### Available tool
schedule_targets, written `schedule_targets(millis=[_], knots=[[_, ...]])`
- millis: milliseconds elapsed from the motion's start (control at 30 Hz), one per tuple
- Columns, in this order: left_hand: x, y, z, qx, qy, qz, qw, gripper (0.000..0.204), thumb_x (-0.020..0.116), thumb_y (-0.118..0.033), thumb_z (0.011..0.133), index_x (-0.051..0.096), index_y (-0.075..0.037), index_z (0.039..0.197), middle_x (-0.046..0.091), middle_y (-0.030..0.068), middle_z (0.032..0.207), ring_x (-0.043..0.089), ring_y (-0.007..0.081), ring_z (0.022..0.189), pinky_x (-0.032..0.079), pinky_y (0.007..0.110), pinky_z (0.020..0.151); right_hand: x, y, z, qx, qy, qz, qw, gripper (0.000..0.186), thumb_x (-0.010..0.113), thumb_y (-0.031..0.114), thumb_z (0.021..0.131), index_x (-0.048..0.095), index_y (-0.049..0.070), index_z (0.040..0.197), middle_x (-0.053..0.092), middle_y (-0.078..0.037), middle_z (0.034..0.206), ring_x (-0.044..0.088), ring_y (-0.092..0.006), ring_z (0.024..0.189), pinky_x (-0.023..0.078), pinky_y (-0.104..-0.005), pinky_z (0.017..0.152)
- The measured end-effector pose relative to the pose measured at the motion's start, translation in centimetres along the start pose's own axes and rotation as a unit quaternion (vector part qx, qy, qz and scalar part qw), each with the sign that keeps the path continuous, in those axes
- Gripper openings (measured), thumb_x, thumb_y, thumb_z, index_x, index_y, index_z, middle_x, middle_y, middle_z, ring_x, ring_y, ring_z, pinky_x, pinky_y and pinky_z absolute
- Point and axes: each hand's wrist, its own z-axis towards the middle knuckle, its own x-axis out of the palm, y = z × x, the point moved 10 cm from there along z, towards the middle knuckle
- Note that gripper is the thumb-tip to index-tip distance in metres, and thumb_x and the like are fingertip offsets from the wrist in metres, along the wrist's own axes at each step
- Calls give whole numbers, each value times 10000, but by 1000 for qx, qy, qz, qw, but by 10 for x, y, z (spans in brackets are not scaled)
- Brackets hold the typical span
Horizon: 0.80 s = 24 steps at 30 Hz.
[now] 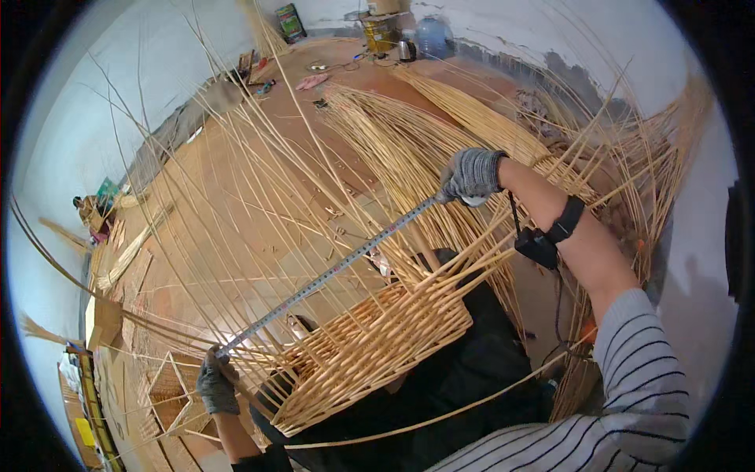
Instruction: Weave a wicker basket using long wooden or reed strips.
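Observation:
A steel tape measure (pixel 333 271) runs slantwise above a half-woven wicker basket (pixel 385 346). At its lower left end, my left hand (pixel 216 383), in a grey glove, has its fingers closed on the blade, close to the basket's left end. The other end is gripped by my right hand (pixel 470 176), also gloved in grey, higher up and beyond the basket's right end. The basket rests tilted across my dark-clad lap (pixel 472 366). Long upright willow rods stick up from its sides, and the tape passes among them. The tape's case is not clearly visible.
Large bundles of peeled rods (pixel 401 149) lie on the floor ahead and to the right. At the left are a woven frame (pixel 169 393) and a wooden block (pixel 102 322). A blue water jug (pixel 432 38), a kettle (pixel 406 51) and a yellow bucket (pixel 379 35) stand by the far wall.

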Motion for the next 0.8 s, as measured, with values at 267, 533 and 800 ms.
schedule_targets(millis=[267,533,800], knots=[[4,-14,-8,10,-19,-39,999,335,517,-299,892,532,-101,1162,569,24,734,486,105,520,417,245,446,16,-14,-6,8,25,39,999,373,688,458,697,705,120,852,651,-67,679,594,-174,596,467,-323,573],[0,-19,-12,61,-55,-29,996,396,534,-305,886,471,-97,1218,550,19,736,469,102,509,404,245,431,19,-13,-11,31,40,42,998,385,695,457,693,703,111,863,651,-63,682,600,-166,593,478,-319,574],[2,6,1,-27,84,-167,982,374,536,-343,881,499,-74,1137,543,4,735,482,113,540,423,263,459,8,-5,-10,-32,-46,65,996,297,687,419,701,710,128,753,604,-109,583,502,-184,471,422,-352,499]])
